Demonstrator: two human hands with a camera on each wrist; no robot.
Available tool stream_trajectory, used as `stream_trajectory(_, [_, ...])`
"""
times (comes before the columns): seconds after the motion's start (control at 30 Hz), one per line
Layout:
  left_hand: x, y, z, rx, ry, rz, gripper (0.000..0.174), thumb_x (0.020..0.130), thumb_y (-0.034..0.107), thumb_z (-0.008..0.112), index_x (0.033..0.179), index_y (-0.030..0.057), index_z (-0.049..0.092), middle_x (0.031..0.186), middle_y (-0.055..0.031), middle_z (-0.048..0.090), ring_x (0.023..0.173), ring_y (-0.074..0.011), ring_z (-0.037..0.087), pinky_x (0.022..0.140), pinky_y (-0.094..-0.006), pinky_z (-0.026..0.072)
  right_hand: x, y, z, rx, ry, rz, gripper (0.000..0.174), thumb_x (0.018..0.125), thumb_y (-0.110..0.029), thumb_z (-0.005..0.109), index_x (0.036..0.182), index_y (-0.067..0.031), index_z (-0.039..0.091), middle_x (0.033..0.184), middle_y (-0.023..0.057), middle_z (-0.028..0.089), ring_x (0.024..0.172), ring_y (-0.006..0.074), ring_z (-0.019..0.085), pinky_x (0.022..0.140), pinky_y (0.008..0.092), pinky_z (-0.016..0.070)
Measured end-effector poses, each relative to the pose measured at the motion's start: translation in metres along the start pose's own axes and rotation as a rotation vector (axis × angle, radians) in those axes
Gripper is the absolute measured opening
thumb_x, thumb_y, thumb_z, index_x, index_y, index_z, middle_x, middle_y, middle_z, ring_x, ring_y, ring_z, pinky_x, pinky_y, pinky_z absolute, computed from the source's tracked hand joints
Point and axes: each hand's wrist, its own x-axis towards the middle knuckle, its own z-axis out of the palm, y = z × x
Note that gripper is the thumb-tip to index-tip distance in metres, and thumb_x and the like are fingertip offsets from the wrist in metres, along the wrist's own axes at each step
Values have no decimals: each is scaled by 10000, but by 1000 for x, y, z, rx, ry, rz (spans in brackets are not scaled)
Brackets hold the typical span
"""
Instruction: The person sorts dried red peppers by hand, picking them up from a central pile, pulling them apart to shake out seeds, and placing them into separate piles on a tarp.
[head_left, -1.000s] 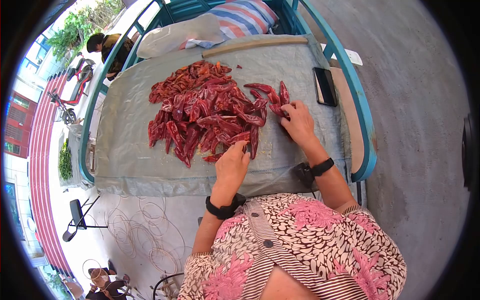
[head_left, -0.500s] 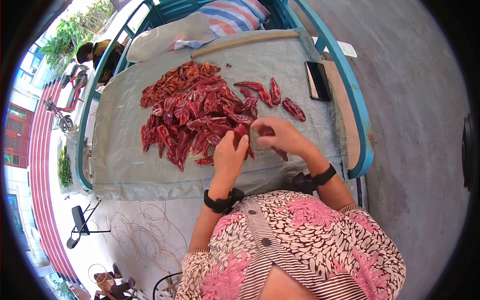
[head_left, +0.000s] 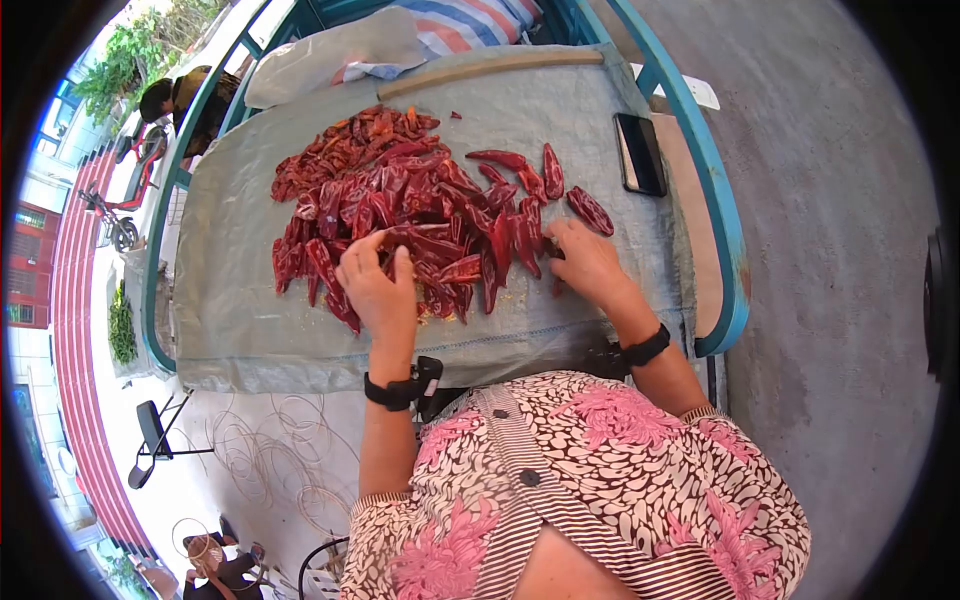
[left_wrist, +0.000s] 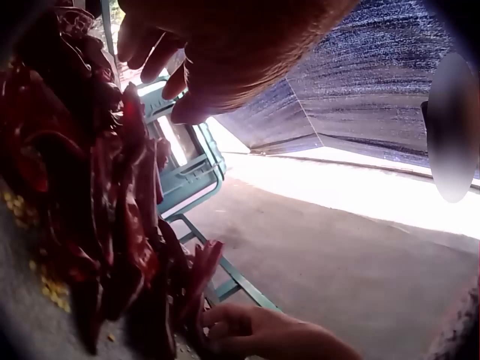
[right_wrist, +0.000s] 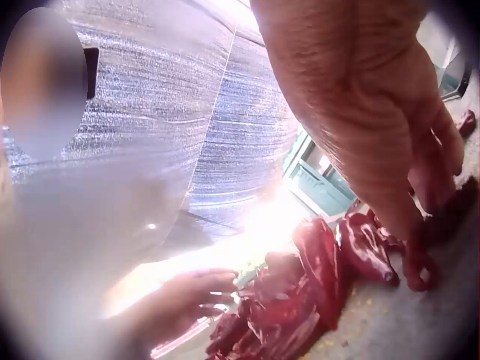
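Grey sacking [head_left: 235,260] bears chillies [head_left: 420,195]; left hand [head_left: 378,288], right hand [head_left: 588,262] palm-down, fingers bent.

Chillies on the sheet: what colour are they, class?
The chillies are dark red; the head view shows it best.

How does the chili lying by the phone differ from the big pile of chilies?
The chili lies alone on the sheet; the pile is heaped. The chili sits by the phone, untouched; the left hand and right hand touch the pile's edge. Both are dark red and wrinkled.
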Motion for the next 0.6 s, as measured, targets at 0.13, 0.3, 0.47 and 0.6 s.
stream_trajectory(0.13, [-1,-30,4,261,51,-43,530,968,381,684,1404,102,572,1468,-157,482,1401,-368,389,1150,-512,312,5,-1,-4,78,-4,43,375,822,-109,687,1191,-72,635,1078,135,667,958,337,676,843,424,535])
stream_trajectory(0.3, [-16,-61,35,450,-13,-115,651,1029,563,514,1525,144,468,1600,-141,376,1506,-355,273,1192,-563,213,17,-12,-28,412,77,41,402,836,-136,706,1229,-80,643,1134,149,657,1011,352,646,895,429,523])
stream_trajectory(0.47, [-18,-71,38,365,-66,-100,595,1039,525,503,1498,146,498,1573,-133,421,1477,-328,329,1183,-564,221,24,47,-10,-107,317,91,471,825,-161,722,1276,-85,614,1212,167,630,1154,384,577,955,478,493])
stream_trajectory(0.6, [-18,-71,40,383,-63,-89,585,1041,519,497,1490,145,508,1559,-122,441,1458,-303,359,1184,-558,223,31,46,-16,-132,186,217,562,805,-189,752,1332,-70,597,1183,165,641,1125,356,602,964,459,496])
